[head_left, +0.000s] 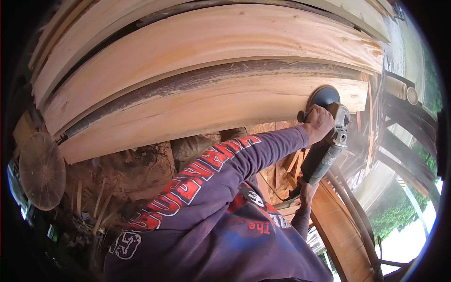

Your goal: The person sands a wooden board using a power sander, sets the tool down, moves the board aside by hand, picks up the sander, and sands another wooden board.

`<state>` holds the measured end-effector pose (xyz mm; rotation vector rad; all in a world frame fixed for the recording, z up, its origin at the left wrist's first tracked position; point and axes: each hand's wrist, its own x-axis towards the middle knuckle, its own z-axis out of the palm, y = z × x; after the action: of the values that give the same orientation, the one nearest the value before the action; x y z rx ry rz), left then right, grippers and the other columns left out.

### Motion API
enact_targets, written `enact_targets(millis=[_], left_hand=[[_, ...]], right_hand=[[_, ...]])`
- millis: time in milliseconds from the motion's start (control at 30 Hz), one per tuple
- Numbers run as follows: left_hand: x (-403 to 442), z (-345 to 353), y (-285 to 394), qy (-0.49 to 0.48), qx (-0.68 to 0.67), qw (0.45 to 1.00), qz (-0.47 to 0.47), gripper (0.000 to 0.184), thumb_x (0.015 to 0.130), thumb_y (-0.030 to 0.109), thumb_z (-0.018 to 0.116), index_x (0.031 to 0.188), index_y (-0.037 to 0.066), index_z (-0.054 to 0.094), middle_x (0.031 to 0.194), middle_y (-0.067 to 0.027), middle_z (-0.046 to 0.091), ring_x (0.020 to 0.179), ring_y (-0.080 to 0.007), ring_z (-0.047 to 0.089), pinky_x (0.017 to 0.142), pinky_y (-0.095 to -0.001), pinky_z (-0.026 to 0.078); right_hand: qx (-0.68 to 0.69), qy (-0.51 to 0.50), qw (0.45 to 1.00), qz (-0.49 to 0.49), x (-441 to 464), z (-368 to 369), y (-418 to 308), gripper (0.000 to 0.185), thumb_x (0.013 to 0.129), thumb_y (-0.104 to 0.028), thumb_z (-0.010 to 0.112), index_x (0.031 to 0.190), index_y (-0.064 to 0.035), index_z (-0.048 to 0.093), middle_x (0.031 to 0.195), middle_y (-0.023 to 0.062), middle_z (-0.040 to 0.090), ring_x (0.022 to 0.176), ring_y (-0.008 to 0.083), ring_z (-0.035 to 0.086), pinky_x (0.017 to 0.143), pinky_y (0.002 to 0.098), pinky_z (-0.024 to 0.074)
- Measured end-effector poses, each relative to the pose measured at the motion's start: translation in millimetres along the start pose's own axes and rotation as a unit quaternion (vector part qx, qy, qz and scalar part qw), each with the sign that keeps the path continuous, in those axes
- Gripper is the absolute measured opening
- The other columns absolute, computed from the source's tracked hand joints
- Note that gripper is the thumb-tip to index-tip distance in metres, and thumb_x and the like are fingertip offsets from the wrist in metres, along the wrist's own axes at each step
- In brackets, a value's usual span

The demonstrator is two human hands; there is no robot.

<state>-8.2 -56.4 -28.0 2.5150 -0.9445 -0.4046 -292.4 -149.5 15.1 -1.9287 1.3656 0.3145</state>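
An angle grinder (318, 162) with a round dark sanding disc (324, 95) lies across the right end of a pale wooden board (197, 112). The disc rests on or just over the board's face; I cannot tell if it presses down. My left hand (320, 124) reaches across from the left, closed around the side handle near the grinder's head. Its black knob (302, 116) sticks out beside the fist. Lower down, my right hand (307, 192) grips the rear end of the grinder's body, its fingers partly hidden.
More wide boards (225, 33) lie side by side beyond this one. A round fan-like grille (42, 171) stands at the left. Sawdust and wood strips cover the ground below. An orange-brown plank (338, 230) and dark beams (399, 141) are at the right.
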Motion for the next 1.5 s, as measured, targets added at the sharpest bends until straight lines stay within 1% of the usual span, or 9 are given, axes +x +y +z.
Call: enact_targets(millis=[133, 167, 233, 433, 533, 667, 933, 1167, 1500], left_hand=[[-77.7, -7.1, -44.7, 0.027, -0.004, 1.0, -0.007, 0.009, 0.078, 0.017, 0.069, 0.082, 0.009, 0.07, 0.075, -0.0046, 0.068, 0.07, -0.0179, 0.067, 0.057, -0.0348, 0.047], [-103.2, -15.2, -61.0, 0.027, -0.013, 0.999, -0.015, 0.008, 0.077, 0.016, 0.069, 0.081, 0.009, 0.069, 0.074, -0.0042, 0.067, 0.07, -0.0174, 0.067, 0.056, -0.0343, 0.046], [-159.0, -37.8, -102.7, 0.013, -0.007, 0.999, -0.03, 0.01, 0.074, 0.016, 0.071, 0.079, 0.008, 0.066, 0.075, -0.006, 0.068, 0.07, -0.016, 0.067, 0.055, -0.0326, 0.045], [-313.4, -64.7, -223.4, 0.008, -0.044, 0.994, -0.1, 0.021, 0.076, 0.019, 0.074, 0.087, 0.003, 0.065, 0.081, -0.0147, 0.07, 0.076, -0.0259, 0.072, 0.065, -0.0379, 0.055], [-390.5, -87.0, -280.0, 0.002, -0.05, 0.991, -0.127, 0.018, 0.078, 0.021, 0.074, 0.087, 0.006, 0.067, 0.081, -0.0114, 0.072, 0.076, -0.0219, 0.073, 0.062, -0.0347, 0.054], [-464.2, -99.9, -332.2, -0.004, -0.08, 0.981, -0.175, 0.026, 0.077, 0.024, 0.078, 0.09, 0.004, 0.068, 0.086, -0.0152, 0.074, 0.081, -0.0254, 0.075, 0.068, -0.0381, 0.058], [-574.7, -124.6, -384.7, -0.094, -0.209, 0.906, -0.357, 0.031, 0.075, 0.023, 0.078, 0.095, 0.0, 0.071, 0.094, -0.0237, 0.074, 0.09, -0.0394, 0.073, 0.081, -0.0478, 0.059], [-590.5, -129.2, -400.9, -0.021, -0.181, 0.902, -0.392, 0.032, 0.076, 0.02, 0.075, 0.099, -0.001, 0.068, 0.095, -0.0233, 0.073, 0.091, -0.0393, 0.073, 0.083, -0.0467, 0.059], [-450.0, -106.8, -317.0, -0.084, -0.241, 0.955, -0.149, 0.026, 0.073, 0.017, 0.077, 0.089, -0.002, 0.07, 0.089, -0.0221, 0.074, 0.085, -0.0345, 0.075, 0.074, -0.0433, 0.061]], right_hand=[[-0.064, -0.033, 0.996, -0.055, -50.1, 34.0, 6.9, 0.032, 0.069, -0.008, 0.077, 0.098, 0.0051, 0.073, 0.085, 0.0075, 0.071, 0.077, 0.0172, 0.063, 0.072, 0.0328, 0.0505], [-0.091, -0.065, 0.994, 0.0, -69.3, 44.4, -4.5, 0.033, 0.069, -0.009, 0.078, 0.099, 0.0055, 0.072, 0.086, 0.0088, 0.072, 0.079, 0.0178, 0.064, 0.074, 0.0341, 0.0516], [-0.103, -0.044, 0.99, -0.09, -107.9, 84.2, -8.0, 0.033, 0.07, -0.012, 0.081, 0.096, 0.0064, 0.071, 0.082, 0.0086, 0.07, 0.077, 0.0161, 0.062, 0.072, 0.0352, 0.0522], [-0.1, -0.098, 0.989, -0.041, -228.2, 198.9, -18.0, 0.034, 0.072, -0.016, 0.082, 0.095, 0.0061, 0.07, 0.08, 0.009, 0.07, 0.071, 0.0157, 0.061, 0.066, 0.0341, 0.0519], [-0.136, -0.098, 0.979, -0.119, -270.5, 254.2, -1.0, 0.038, 0.076, -0.02, 0.081, 0.102, 0.006, 0.072, 0.094, 0.0171, 0.076, 0.094, 0.0245, 0.073, 0.08, 0.0378, 0.0562], [-0.257, -0.161, 0.95, -0.073, -319.0, 300.6, -25.8, 0.04, 0.083, -0.022, 0.078, 0.112, 0.0044, 0.072, 0.11, 0.0205, 0.076, 0.108, 0.026, 0.073, 0.088, 0.0389, 0.0564], [-0.11, -0.213, 0.946, -0.216, -355.4, 349.0, -33.8, 0.04, 0.084, -0.019, 0.078, 0.115, 0.0048, 0.071, 0.113, 0.0209, 0.076, 0.112, 0.0254, 0.072, 0.091, 0.0365, 0.0562], [-0.113, -0.244, 0.936, -0.228, -367.2, 367.2, -64.0, 0.042, 0.083, -0.02, 0.081, 0.117, 0.0031, 0.071, 0.116, 0.0178, 0.075, 0.114, 0.0244, 0.071, 0.093, 0.0355, 0.0555], [-0.155, -0.145, 0.967, -0.14, -335.6, 286.5, -40.2, 0.037, 0.08, -0.019, 0.081, 0.108, 0.0035, 0.072, 0.104, 0.0145, 0.075, 0.101, 0.0209, 0.07, 0.085, 0.0354, 0.0551]])
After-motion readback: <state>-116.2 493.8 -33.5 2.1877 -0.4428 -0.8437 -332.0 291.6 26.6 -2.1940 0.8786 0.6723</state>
